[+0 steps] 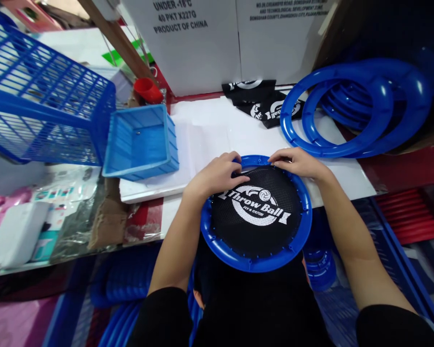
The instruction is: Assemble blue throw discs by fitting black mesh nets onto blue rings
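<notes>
A round blue plastic ring (227, 256) rests tilted between my lap and the table's front edge. Across it lies a black mesh disc (235, 229) with white "Throw Ball" print. Small pegs poke through the mesh along the lower and side edges. At the top, a pale gap shows between mesh and ring. My left hand (222, 174) is closed at the upper left, thumb over the mesh edge and fingers curled by the rim. My right hand (297, 162) is closed at the upper right, fingertips pinched at the ring; its thumb is partly hidden.
Loose blue rings (383, 120) are stacked at the back right, beside printed black mesh pieces (271, 108). A small blue bin (141, 168) stands left, near a red cup (148, 90) and a large blue basket (58, 96). White cartons (202, 53) wall off the back.
</notes>
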`<state>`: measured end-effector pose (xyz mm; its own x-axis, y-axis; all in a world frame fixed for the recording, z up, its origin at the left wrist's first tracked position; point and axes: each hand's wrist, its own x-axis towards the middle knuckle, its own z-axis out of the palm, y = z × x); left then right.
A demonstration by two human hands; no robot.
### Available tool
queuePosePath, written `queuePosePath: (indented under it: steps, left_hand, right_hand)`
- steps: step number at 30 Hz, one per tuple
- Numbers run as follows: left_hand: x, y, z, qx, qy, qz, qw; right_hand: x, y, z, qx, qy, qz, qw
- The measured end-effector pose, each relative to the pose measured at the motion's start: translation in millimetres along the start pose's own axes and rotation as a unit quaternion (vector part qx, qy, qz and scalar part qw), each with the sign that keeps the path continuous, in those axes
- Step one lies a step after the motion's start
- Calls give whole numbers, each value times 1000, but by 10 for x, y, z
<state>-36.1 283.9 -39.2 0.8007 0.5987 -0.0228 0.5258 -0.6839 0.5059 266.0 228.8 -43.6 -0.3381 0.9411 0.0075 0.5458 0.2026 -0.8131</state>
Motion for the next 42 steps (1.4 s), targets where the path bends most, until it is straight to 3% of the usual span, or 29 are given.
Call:
queuePosePath:
  steps: [5, 10, 16, 26, 30, 42]
  left_hand:
    - [-53, -107, -71, -82, -54, -8, 995]
    - [-24, -143, -36, -77, -41, -7, 996]
    - [29, -160, -71, -91, -2, -15, 996]
    - [2, -156, -161, -207, 61, -95, 972]
    - [9, -202, -159, -239, 58, -116, 962]
    - [40, -173, -122, -256, 46, -152, 953]
  right_hand:
    - [29, 3, 68, -48, 26, -95, 994]
    - [108, 55, 190, -122, -71, -130, 981]
    - [107, 71, 207, -133, -82, -128, 979]
    - [111, 56, 199, 13, -11, -98, 995]
    - [124, 51, 206, 9, 34, -88, 996]
    - [232, 77, 220, 38, 37, -44, 998]
